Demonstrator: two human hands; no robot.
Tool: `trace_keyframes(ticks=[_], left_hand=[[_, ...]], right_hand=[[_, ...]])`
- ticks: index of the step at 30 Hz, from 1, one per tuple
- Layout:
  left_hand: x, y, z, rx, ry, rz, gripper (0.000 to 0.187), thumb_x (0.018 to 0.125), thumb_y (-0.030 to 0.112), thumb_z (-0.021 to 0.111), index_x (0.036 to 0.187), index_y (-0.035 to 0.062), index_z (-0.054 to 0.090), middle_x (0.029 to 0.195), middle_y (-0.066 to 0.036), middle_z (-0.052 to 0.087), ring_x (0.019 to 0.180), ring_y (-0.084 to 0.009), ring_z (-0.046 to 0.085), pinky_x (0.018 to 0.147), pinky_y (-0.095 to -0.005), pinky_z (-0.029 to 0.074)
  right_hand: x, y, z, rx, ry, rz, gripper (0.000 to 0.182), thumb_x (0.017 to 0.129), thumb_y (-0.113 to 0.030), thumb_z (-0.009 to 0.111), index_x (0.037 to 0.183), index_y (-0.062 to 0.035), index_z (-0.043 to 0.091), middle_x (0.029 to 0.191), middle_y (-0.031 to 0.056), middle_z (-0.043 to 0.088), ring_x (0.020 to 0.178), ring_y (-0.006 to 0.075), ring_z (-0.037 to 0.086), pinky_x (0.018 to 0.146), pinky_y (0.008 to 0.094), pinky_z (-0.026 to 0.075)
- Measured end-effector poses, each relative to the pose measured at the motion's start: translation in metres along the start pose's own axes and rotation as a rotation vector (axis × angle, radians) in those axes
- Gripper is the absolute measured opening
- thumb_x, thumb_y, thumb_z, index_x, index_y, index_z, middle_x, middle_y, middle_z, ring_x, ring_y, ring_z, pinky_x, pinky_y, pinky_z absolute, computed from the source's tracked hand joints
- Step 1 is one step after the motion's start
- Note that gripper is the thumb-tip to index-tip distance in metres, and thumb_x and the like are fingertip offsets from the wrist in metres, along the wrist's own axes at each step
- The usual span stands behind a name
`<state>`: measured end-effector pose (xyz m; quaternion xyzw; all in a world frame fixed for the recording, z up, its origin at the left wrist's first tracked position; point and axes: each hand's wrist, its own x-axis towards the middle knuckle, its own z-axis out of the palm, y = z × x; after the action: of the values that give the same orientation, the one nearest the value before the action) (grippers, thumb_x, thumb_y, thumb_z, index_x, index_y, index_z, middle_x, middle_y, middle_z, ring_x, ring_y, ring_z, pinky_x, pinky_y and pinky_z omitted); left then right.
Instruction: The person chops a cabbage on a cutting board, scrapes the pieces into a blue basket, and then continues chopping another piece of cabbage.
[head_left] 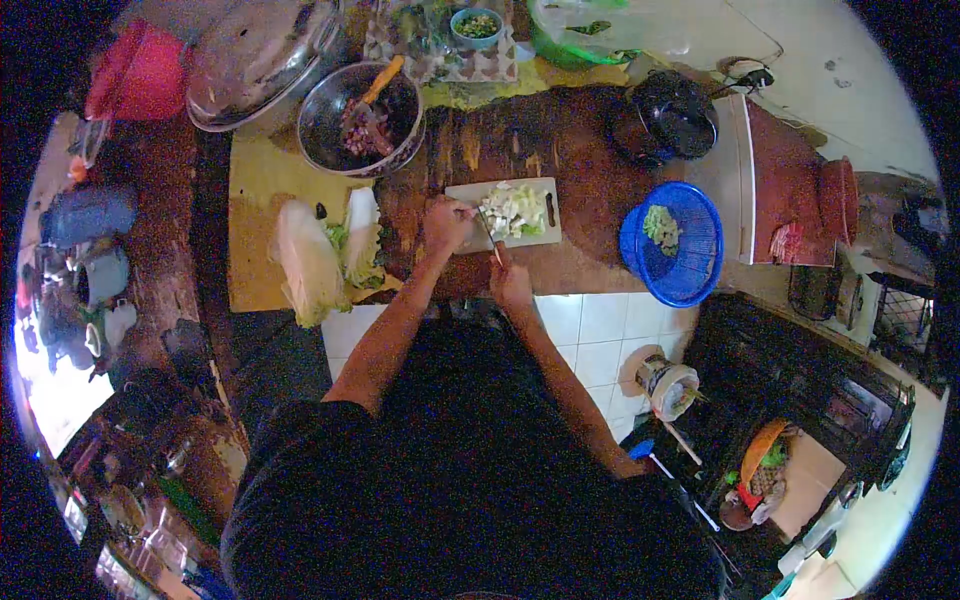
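Observation:
On the worktop in front of me lies a white cutting board [545,236] with a pile of chopped pale-green and white napa cabbage [515,208]. My right hand [512,284] grips a knife [487,226] by its handle, the blade pointing away from me at the left side of the pile. Over the board's left end, my left hand [448,224] has its fingers drawn together close to the blade. What those fingers hold, if anything, is too small to make out. Left of the board rest a larger napa cabbage piece [305,255] and a smaller one [362,235].
A metal bowl [312,135] with reddish-purple pieces and an orange-handled utensil stands behind my left hand. To the right is a blue basket [683,285] with chopped greens inside. A black pot [675,118] stands behind it. Egg trays [440,65] and a small bowl [477,40] sit at the back.

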<state>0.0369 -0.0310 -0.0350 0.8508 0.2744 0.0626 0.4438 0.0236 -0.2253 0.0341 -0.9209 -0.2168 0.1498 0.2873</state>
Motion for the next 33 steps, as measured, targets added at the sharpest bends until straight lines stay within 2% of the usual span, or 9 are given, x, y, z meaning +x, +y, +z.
trace_keyframes(ticks=[3,6,9,12,15,18,24,27,33], left_hand=[[0.001,-0.002,0.002,-0.017,0.040,0.032,0.022,0.072,0.035,0.079,0.084,0.0171,0.075,0.094,-0.011,0.065,0.095,-0.0336,0.059,0.082,-0.0443,0.047],[-0.008,0.037,-0.016,0.190,0.051,-0.146,0.024,0.073,0.035,0.078,0.086,0.0158,0.075,0.098,-0.011,0.066,0.097,-0.0340,0.058,0.083,-0.0448,0.047],[-0.007,0.038,-0.023,0.182,0.049,0.002,0.023,0.073,0.032,0.077,0.088,0.0153,0.075,0.102,-0.010,0.066,0.098,-0.0338,0.057,0.083,-0.0455,0.046],[0.003,0.016,-0.012,0.238,-0.119,0.222,0.026,0.072,0.026,0.076,0.096,0.0164,0.074,0.110,-0.010,0.064,0.101,-0.0338,0.057,0.087,-0.0455,0.047],[0.005,0.026,-0.028,0.165,-0.196,0.376,0.037,0.068,0.019,0.075,0.104,0.0157,0.072,0.110,-0.011,0.065,0.103,-0.0334,0.058,0.091,-0.0446,0.047],[0.005,0.024,-0.056,-0.069,-0.316,0.265,0.045,0.065,0.015,0.074,0.110,0.0141,0.069,0.113,-0.011,0.064,0.103,-0.0331,0.059,0.094,-0.0426,0.047],[-0.004,0.007,-0.069,0.052,-0.226,0.318,0.046,0.067,0.015,0.075,0.112,0.0082,0.067,0.114,-0.011,0.062,0.103,-0.0306,0.060,0.092,-0.0400,0.047],[-0.009,0.010,-0.067,0.154,-0.202,0.313,0.045,0.067,0.014,0.076,0.109,0.0045,0.067,0.110,-0.011,0.063,0.103,-0.0294,0.061,0.088,-0.0389,0.049],[-0.024,0.030,-0.062,0.059,-0.085,0.173,0.039,0.071,0.017,0.078,0.106,0.0024,0.068,0.100,-0.013,0.065,0.084,-0.0283,0.067,0.074,-0.0381,0.053]], right_hand=[[-0.007,0.002,-0.006,0.106,-0.012,0.027,0.040,0.095,-0.022,0.053,0.133,-0.0104,0.050,0.071,0.0253,0.061,0.060,0.0451,0.060,0.049,0.0525,0.043],[-0.020,0.033,0.005,0.042,0.004,-0.029,0.036,0.096,-0.023,0.052,0.130,-0.0132,0.054,0.073,0.0255,0.062,0.062,0.0440,0.061,0.051,0.0518,0.044],[-0.022,0.008,-0.029,0.098,-0.014,0.033,0.034,0.096,-0.024,0.053,0.128,-0.0142,0.057,0.073,0.0252,0.063,0.062,0.0428,0.062,0.051,0.0501,0.044],[-0.023,0.009,-0.035,0.016,-0.062,0.108,0.036,0.097,-0.029,0.053,0.130,-0.0152,0.055,0.073,0.0250,0.063,0.062,0.0434,0.061,0.054,0.0505,0.045],[-0.024,0.005,-0.036,0.127,0.051,0.106,0.038,0.097,-0.033,0.051,0.131,-0.0154,0.055,0.074,0.0251,0.063,0.063,0.0456,0.060,0.056,0.0524,0.045],[-0.024,0.010,-0.028,0.148,0.052,0.062,0.039,0.098,-0.036,0.048,0.130,-0.0155,0.056,0.074,0.0260,0.063,0.065,0.0479,0.060,0.058,0.0551,0.045],[-0.013,0.007,-0.011,-0.013,-0.192,0.044,0.037,0.099,-0.037,0.045,0.126,-0.0155,0.058,0.076,0.0282,0.063,0.067,0.0492,0.060,0.060,0.0562,0.047],[-0.011,0.010,-0.012,-0.061,-0.188,0.175,0.035,0.098,-0.036,0.048,0.124,-0.0149,0.059,0.076,0.0284,0.063,0.067,0.0490,0.060,0.059,0.0549,0.048],[-0.022,-0.012,-0.035,0.148,-0.041,0.126,0.034,0.095,-0.027,0.053,0.124,-0.0092,0.058,0.080,0.0271,0.064,0.070,0.0484,0.061,0.060,0.0551,0.047]])
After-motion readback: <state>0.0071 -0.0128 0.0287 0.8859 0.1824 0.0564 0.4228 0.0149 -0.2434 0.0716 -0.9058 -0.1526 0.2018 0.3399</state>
